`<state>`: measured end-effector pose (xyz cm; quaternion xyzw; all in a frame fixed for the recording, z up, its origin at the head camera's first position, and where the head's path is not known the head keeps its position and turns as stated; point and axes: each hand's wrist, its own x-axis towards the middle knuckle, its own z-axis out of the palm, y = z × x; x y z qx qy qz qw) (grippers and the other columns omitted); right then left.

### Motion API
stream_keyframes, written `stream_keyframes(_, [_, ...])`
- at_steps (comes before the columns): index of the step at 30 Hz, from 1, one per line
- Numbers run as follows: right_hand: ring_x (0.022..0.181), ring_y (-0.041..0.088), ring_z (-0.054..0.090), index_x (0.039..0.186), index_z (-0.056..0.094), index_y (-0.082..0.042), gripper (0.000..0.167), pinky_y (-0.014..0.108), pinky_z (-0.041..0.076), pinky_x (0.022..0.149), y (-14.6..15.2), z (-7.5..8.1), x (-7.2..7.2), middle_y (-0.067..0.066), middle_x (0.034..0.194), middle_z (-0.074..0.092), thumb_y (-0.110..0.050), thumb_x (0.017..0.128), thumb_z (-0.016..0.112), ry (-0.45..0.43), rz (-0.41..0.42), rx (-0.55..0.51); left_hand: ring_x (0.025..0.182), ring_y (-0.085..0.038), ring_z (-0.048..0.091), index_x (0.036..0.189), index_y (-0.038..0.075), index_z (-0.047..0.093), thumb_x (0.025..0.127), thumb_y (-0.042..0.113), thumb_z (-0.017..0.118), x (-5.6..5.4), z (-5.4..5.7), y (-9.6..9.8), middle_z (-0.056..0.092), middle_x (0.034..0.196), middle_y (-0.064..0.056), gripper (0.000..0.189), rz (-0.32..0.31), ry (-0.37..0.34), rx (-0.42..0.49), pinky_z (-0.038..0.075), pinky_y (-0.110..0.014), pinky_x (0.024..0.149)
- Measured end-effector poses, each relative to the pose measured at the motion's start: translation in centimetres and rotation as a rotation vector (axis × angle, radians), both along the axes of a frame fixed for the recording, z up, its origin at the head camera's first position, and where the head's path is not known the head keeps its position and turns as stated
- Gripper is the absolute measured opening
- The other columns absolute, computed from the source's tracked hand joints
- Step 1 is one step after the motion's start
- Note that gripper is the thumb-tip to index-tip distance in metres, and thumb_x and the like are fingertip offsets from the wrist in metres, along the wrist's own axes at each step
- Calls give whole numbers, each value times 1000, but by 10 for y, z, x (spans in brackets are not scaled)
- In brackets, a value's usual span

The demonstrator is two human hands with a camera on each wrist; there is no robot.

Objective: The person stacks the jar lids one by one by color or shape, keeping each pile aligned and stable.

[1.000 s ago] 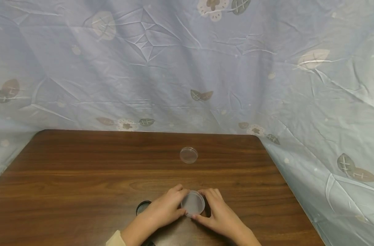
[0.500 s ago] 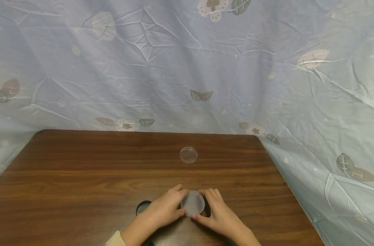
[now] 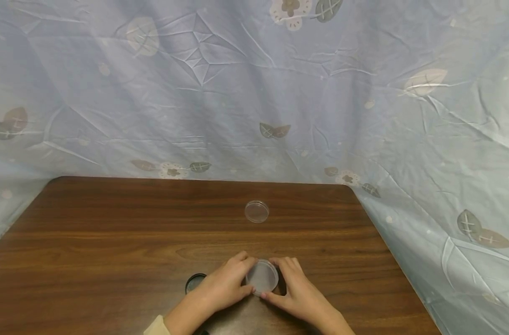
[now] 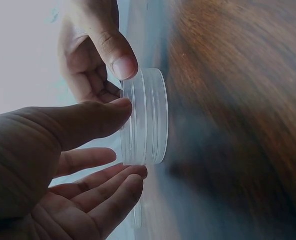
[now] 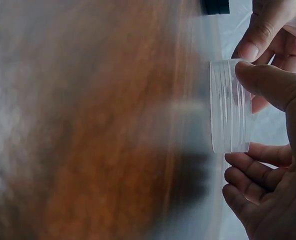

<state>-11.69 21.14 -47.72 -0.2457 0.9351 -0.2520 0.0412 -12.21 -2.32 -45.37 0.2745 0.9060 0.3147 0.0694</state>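
Both hands hold a round, clear plastic container [image 3: 262, 277] low over the wooden table [image 3: 133, 251], near its front. Ridges run around its side wall in both wrist views. My left hand [image 3: 226, 284] grips the left side, its thumb on the near edge and fingers toward the far side. From the right, my right hand [image 3: 297, 292] grips it the same way; in the right wrist view its thumb presses the container [image 5: 230, 107] near the rim. The two thumbs almost meet at the near side. What the container holds inside is not visible.
A clear round lid or shallow dish [image 3: 257, 211] lies farther back on the table. Left of my left wrist sits a black-rimmed round piece [image 3: 193, 282], partly covered by the forearm. A patterned, wrinkled cloth [image 3: 237, 102] hangs behind the table and along its sides.
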Motion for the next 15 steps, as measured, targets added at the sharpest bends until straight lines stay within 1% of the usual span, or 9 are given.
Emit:
stream_keyframes(5, [121, 16, 50, 146, 51, -7, 79, 41, 57, 102, 1, -1, 0, 2, 136, 61, -54, 89, 79, -5, -8, 0, 111, -25, 71, 137, 4, 63, 87, 19, 86, 0, -1, 0, 67, 131, -10, 57, 0, -8, 3, 64, -36, 91])
stream_keyframes(15, [120, 13, 50, 146, 51, -8, 79, 39, 57, 102, 2, -2, 1, 0, 134, 61, -54, 88, 80, 25, -7, -1, 111, -24, 71, 138, 2, 62, 88, 21, 85, 0, -2, 0, 66, 131, -10, 58, 6, -21, 12, 64, -35, 92])
